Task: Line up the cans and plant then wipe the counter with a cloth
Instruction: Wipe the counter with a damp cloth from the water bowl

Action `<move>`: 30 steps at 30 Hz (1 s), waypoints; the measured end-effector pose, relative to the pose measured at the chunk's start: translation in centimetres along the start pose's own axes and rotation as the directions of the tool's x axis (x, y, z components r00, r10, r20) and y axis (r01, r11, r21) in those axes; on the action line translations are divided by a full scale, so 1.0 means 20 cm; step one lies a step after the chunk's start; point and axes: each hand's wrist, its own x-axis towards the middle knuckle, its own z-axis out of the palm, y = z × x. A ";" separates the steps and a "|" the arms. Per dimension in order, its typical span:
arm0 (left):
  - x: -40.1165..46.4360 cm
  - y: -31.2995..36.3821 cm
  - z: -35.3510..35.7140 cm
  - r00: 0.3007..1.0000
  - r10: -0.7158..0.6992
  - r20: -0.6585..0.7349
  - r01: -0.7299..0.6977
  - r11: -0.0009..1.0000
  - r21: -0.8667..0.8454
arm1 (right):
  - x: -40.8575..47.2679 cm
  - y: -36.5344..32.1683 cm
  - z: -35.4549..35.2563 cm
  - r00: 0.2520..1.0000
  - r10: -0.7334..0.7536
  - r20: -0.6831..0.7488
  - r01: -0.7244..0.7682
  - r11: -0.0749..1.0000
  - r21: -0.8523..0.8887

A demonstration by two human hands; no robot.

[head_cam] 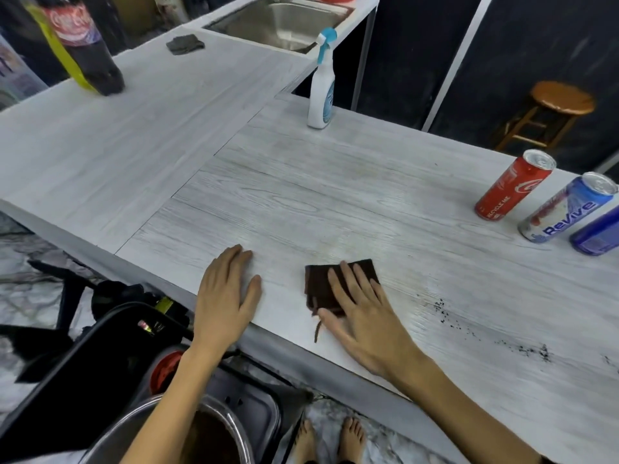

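Observation:
My right hand (360, 309) lies flat on a folded dark brown cloth (321, 283), pressing it against the pale wood-grain counter (301, 202) near the front edge. My left hand (226, 289) rests palm down on the bare counter to the left of the cloth, fingers spread, holding nothing. At the right edge three cans stand in a row: a red can (512, 185), a blue and white Revive can (566, 209) and a dark blue can (598, 234), partly cut off. No plant is in view.
Dark crumbs (445, 309) are scattered on the counter right of the cloth. A white spray bottle (321, 92) stands at the back, a cola bottle (87, 48) at far left, a grey rag (184, 44) beside the sink (288, 25). A metal bowl (160, 430) sits below the counter edge.

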 end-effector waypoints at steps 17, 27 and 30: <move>-0.05 0.21 0.06 0.998 0.061 -0.034 -0.067 0.968 -0.242 | -0.35 0.19 0.01 0.995 0.059 -0.075 -0.058 0.998 0.015; -0.14 0.66 0.25 0.980 0.176 0.094 -0.152 0.965 -0.214 | -0.32 0.23 -0.05 0.995 0.078 -0.065 -0.074 0.995 0.067; -0.17 0.70 0.27 0.981 0.160 0.110 -0.133 0.966 -0.223 | -0.63 0.39 -0.01 0.996 0.056 -0.066 -0.055 0.998 0.019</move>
